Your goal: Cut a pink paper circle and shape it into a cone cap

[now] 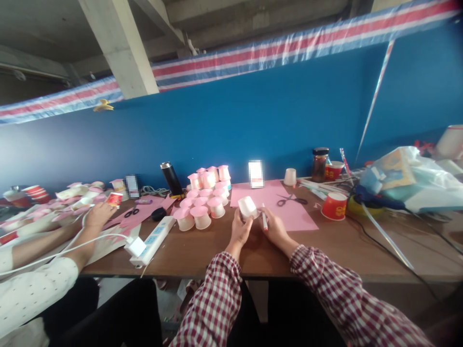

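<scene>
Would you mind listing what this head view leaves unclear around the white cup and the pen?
- White cup: the left hand covers its near side; any marking there is hidden.
- Pen: mostly hidden in the right hand; its tip is too small to read.
- Card standing at the wall: blurred out.
- Plastic bag: contents unclear and cut off by the right edge.

Bare table (pixel 325 250) lies open right of the pink paper sheet (pixel 278 205); left of it, stacked cups (pixel 204 197) and a power strip (pixel 154 241) block passage.
</scene>
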`<action>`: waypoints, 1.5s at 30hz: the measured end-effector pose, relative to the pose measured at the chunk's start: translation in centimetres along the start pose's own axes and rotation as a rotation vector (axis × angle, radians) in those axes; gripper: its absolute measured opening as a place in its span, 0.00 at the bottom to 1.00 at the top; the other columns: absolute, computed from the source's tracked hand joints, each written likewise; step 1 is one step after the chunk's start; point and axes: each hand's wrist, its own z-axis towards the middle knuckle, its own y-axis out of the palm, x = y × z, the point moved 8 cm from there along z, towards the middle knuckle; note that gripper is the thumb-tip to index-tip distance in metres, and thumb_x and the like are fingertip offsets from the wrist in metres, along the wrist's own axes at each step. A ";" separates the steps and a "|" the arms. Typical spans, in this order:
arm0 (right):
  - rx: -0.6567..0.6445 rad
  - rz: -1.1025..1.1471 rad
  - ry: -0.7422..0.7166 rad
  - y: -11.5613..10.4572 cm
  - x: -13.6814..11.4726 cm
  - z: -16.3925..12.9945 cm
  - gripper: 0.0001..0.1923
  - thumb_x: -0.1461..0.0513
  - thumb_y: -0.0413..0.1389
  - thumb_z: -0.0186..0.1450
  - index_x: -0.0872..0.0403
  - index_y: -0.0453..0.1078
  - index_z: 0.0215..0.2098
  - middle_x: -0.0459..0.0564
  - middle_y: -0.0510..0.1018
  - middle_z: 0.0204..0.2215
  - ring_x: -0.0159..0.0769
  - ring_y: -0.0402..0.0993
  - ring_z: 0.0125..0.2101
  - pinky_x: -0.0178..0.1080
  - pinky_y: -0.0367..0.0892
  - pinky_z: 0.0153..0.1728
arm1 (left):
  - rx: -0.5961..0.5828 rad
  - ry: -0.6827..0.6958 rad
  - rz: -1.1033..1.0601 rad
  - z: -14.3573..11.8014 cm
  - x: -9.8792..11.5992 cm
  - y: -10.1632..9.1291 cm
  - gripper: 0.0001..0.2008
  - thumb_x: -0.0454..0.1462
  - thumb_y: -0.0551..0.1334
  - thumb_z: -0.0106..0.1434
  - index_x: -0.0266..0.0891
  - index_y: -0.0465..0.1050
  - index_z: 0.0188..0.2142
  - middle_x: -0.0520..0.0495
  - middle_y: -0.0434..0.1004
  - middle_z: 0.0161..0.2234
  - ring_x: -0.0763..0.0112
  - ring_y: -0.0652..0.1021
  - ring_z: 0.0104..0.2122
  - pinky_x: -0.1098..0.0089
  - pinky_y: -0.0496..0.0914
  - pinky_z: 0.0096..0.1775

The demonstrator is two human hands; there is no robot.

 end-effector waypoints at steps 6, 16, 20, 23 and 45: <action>-0.006 0.009 -0.017 -0.1 -0.4 0.0 0.18 0.64 0.48 0.60 0.54 0.65 0.49 0.51 0.77 0.33 0.36 0.73 0.30 0.34 0.65 0.31 | -0.005 -0.013 -0.002 0.0 -0.2 0.1 0.19 0.38 0.61 0.56 0.37 0.64 0.47 0.43 0.75 0.41 0.64 0.76 0.41 0.66 0.68 0.43; -0.006 -0.005 -0.006 0.0 -0.1 0.0 0.18 0.63 0.48 0.61 0.55 0.65 0.49 0.51 0.78 0.31 0.36 0.74 0.28 0.34 0.65 0.30 | 0.003 -0.023 0.022 0.0 -0.1 0.1 0.18 0.38 0.62 0.55 0.37 0.65 0.45 0.43 0.75 0.40 0.64 0.76 0.40 0.66 0.68 0.42; 0.002 -0.008 -0.006 0.0 -0.3 0.0 0.17 0.63 0.48 0.61 0.54 0.65 0.48 0.51 0.78 0.33 0.36 0.74 0.30 0.34 0.65 0.30 | -0.019 -0.005 0.011 -0.1 0.3 0.1 0.17 0.39 0.61 0.56 0.38 0.66 0.45 0.44 0.75 0.41 0.64 0.75 0.41 0.66 0.67 0.43; 0.014 -0.020 0.002 -0.2 -0.3 0.0 0.16 0.62 0.48 0.61 0.54 0.65 0.47 0.51 0.78 0.34 0.37 0.74 0.30 0.34 0.65 0.30 | -0.039 0.028 -0.021 -0.1 0.7 0.3 0.18 0.40 0.60 0.58 0.38 0.66 0.47 0.43 0.75 0.43 0.64 0.75 0.42 0.66 0.67 0.44; 0.004 -0.048 0.022 0.2 0.4 0.0 0.17 0.64 0.48 0.59 0.53 0.63 0.48 0.50 0.78 0.33 0.37 0.74 0.29 0.34 0.65 0.29 | -0.020 0.023 0.024 0.0 0.2 0.1 0.17 0.40 0.61 0.56 0.37 0.68 0.45 0.43 0.75 0.42 0.64 0.75 0.41 0.66 0.67 0.43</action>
